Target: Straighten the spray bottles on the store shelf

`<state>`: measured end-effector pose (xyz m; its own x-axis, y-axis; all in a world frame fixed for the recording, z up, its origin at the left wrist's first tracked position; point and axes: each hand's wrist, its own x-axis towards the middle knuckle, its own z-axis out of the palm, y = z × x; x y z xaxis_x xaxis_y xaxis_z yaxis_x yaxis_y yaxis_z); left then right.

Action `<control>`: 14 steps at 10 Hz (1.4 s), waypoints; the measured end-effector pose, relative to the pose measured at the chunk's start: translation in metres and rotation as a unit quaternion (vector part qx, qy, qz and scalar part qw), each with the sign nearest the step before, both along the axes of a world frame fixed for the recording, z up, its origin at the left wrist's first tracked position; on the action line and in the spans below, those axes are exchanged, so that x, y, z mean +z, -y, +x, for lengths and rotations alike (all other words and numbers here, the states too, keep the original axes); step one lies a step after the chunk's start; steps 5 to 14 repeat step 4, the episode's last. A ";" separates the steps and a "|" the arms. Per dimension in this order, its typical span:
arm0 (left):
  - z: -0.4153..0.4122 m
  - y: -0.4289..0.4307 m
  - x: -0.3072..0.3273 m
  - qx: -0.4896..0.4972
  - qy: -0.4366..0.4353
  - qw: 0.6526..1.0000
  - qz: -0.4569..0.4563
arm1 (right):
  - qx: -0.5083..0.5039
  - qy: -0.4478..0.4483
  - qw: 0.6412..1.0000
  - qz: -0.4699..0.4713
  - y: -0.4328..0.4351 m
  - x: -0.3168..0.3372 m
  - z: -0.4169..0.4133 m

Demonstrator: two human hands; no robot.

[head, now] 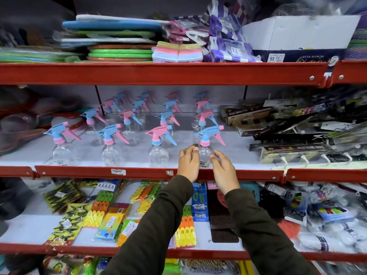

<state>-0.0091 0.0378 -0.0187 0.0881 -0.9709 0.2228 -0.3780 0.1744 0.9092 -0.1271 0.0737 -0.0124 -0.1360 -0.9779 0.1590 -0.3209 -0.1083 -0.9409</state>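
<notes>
Clear spray bottles with pink and blue trigger heads stand in rows on the middle shelf [139, 172]. The front right spray bottle [205, 155], with a blue head and a pink collar, stands upright at the shelf edge between my hands. My left hand [187, 162] is at its left side, fingertips against the bottle's shoulder. My right hand [223, 171] is at its right side, fingers spread and fingertips at the bottle's wall. Neither hand wraps around it. Three more front bottles [158, 149] [111, 149] [60, 149] stand to the left, nozzles pointing left.
Dark boxed goods [288, 135] lie piled at the right of the same shelf, and round plastic items [19, 126] at the left. Above is a red shelf rail [158, 73] carrying mats and sponges. Packets of clips fill the shelf below [111, 217].
</notes>
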 end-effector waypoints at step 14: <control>0.001 -0.026 0.002 0.023 -0.060 0.995 -0.073 | -0.065 0.026 0.994 -0.086 -0.016 0.005 -0.007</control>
